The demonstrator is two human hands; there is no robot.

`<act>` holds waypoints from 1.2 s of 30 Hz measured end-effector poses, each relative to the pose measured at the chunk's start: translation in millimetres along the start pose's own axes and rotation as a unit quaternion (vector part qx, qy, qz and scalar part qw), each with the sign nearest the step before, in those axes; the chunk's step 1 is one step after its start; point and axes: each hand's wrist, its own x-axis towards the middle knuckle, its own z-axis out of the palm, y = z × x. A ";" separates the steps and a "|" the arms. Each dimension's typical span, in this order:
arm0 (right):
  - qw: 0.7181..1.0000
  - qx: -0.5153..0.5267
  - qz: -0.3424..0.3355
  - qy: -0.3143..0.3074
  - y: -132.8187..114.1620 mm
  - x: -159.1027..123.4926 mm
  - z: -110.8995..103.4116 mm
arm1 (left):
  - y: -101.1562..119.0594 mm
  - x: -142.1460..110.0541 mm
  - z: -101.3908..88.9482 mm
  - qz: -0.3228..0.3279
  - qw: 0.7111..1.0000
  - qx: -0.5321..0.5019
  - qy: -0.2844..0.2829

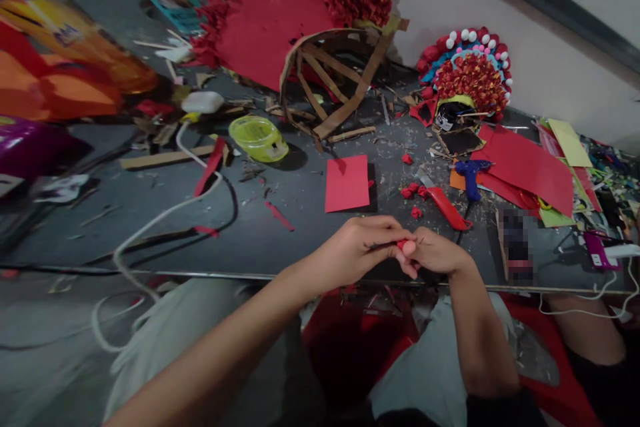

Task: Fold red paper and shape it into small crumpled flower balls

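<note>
My left hand [367,245] and my right hand [436,251] meet at the table's front edge. Both are closed around a small piece of red paper [404,244], mostly hidden by the fingers. Just beyond them lie several small crumpled red paper rosettes [416,213]. A red utility knife [448,208] with its blade out rests beside these, nearest to my right hand. Left of them is a square sheet of red paper [347,184].
A blue glue gun [469,177] lies near red sheets [530,163] on the right. At the back stand a cardboard frame [345,121], a large red petalled piece [270,13] and a decorated headpiece [467,77]. A white cable [150,225] crosses the left side near a yellow container [260,140].
</note>
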 end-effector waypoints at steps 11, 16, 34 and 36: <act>0.963 0.075 -0.013 0.259 -1.6 9.5 6.8 | -16.9 5.4 2.2 -0.006 0.981 0.140 0.134; 0.933 0.086 -0.033 0.347 -3.4 8.0 3.0 | -34.4 8.2 15.1 -0.044 0.955 0.243 0.163; 0.904 -0.050 -0.060 0.421 7.4 14.6 7.9 | -9.5 0.3 -20.6 -0.164 0.904 0.291 0.265; 0.903 -0.126 -0.070 0.406 9.5 16.9 13.5 | -4.2 2.0 -10.8 -0.101 0.954 0.187 0.213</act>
